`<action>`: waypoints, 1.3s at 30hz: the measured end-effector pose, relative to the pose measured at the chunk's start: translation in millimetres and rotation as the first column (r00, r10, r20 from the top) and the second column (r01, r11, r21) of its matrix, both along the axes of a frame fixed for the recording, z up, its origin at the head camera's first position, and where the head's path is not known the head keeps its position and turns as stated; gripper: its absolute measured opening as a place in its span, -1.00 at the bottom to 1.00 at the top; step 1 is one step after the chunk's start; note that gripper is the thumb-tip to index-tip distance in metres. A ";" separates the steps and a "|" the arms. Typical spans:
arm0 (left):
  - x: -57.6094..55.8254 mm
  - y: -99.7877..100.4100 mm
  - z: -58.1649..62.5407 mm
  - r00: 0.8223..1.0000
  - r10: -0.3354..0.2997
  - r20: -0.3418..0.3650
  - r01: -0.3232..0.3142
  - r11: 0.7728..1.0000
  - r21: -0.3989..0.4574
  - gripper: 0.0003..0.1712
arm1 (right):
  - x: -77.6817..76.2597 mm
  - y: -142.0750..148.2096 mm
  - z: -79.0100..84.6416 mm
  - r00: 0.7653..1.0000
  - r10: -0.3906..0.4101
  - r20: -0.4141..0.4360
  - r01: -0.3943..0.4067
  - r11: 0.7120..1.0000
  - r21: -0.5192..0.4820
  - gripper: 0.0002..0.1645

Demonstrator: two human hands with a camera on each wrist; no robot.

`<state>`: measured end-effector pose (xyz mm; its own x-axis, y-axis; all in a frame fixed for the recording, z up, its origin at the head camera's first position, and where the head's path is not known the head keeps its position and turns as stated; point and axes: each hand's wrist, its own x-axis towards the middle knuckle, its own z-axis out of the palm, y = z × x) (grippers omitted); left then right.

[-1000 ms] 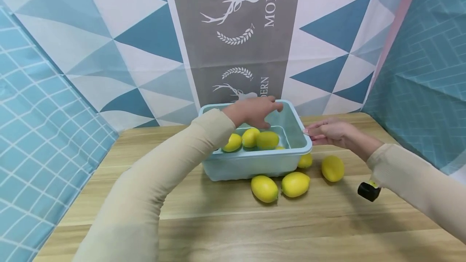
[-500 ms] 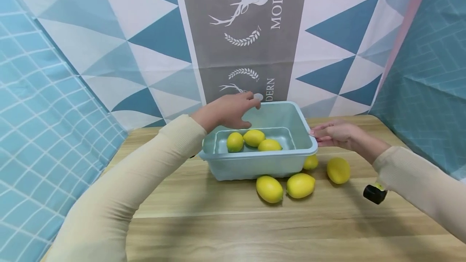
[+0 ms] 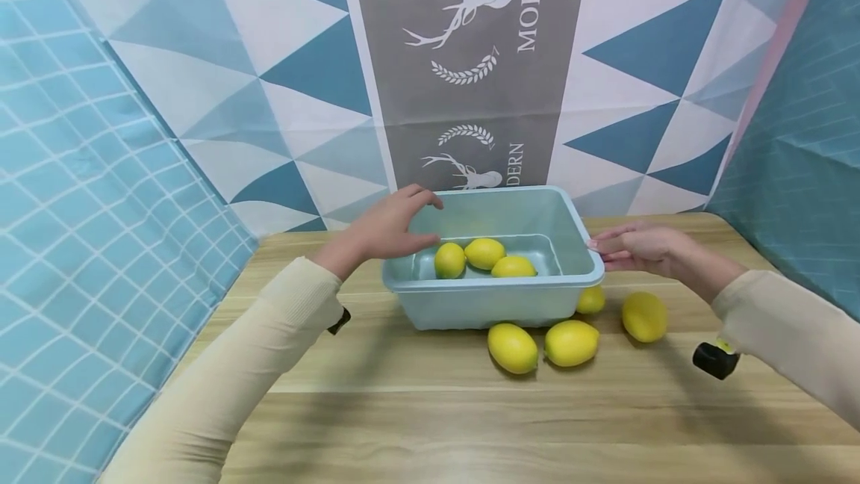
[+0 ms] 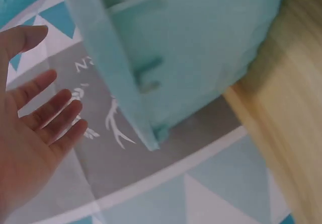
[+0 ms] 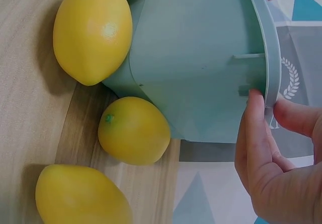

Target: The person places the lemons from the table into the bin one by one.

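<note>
A light blue plastic bin [image 3: 497,308] stands toward the back of the table with three lemons [image 3: 485,253] on its floor. My right hand [image 3: 641,245] pinches the rim at its right end. In the right wrist view the thumb is on one side of that rim, with the fingers [image 5: 255,128] against the outer wall. My left hand [image 3: 386,226] hovers at the bin's left end, fingers spread and holding nothing. The left wrist view shows the left palm and fingers [image 4: 53,121] apart from the bin's rim [image 4: 115,78].
Several lemons lie outside the bin on the wooden table [image 3: 470,424]: two at its front, one lemon [image 3: 591,299] by its right corner, another lemon [image 3: 645,317] farther right. A patterned cloth [image 3: 322,95] hangs behind. Small black cameras [image 3: 715,361] sit on the wrists.
My left hand has moved left, from over the inside of the bin to its left end, uncovering the lemons inside. The right hand keeps its place on the rim. The head view has shifted slightly.
</note>
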<state>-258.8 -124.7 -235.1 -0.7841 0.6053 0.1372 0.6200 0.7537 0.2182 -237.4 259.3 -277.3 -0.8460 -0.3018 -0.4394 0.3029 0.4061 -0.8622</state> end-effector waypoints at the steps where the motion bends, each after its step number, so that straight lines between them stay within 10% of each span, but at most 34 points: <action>1: 0.8 -2.9 -2.4 1.000 0.024 0.001 -0.024 0.999 0.029 -0.44 | 0.5 0.5 0.7 1.000 0.001 0.004 -0.001 1.000 0.000 -0.21; 6: 7.4 -14.1 -9.5 0.968 0.230 0.105 -0.248 0.945 0.215 -0.44 | 1.7 1.2 3.5 1.000 -0.011 0.027 0.011 1.000 -0.023 -0.29; 12: 16.1 -23.4 -6.9 0.843 0.397 0.364 -0.515 0.791 0.330 -0.44 | 2.7 0.7 6.4 0.999 -0.021 0.032 0.023 0.999 -0.047 -0.40; 16: 18.8 -29.9 -8.4 0.734 0.371 0.569 -0.609 0.731 0.309 -0.41 | 4.6 0.2 8.9 0.999 -0.030 0.030 0.031 0.999 -0.042 -0.49; 22: 20.8 -39.4 -16.1 0.586 0.229 0.778 -0.656 0.698 0.288 -0.45 | 3.6 -0.7 10.4 1.000 -0.021 0.015 0.022 0.999 -0.026 -0.38; 28: 22.1 -47.3 -25.9 0.526 0.159 0.836 -0.682 0.666 0.303 -0.49 | 2.1 -3.6 9.0 1.000 -0.010 0.009 0.010 1.000 -0.020 -0.33; 33: 21.7 -52.1 -34.7 0.514 0.086 0.854 -0.685 0.641 0.347 -0.48 | 4.8 -4.7 7.1 1.000 -0.016 0.012 0.016 1.000 -0.018 -0.38; 39: 22.9 -55.6 -46.4 0.468 -0.091 0.879 -0.712 0.549 0.436 -0.42 | 7.8 -3.8 4.3 1.000 -0.022 0.016 0.023 0.999 -0.024 -0.37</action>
<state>-235.9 -180.2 -281.5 -0.8701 0.2900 -0.3986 -0.3607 0.1765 0.9158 -229.6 255.5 -273.0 -0.8459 -0.2932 -0.4455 0.3252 0.3785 -0.8666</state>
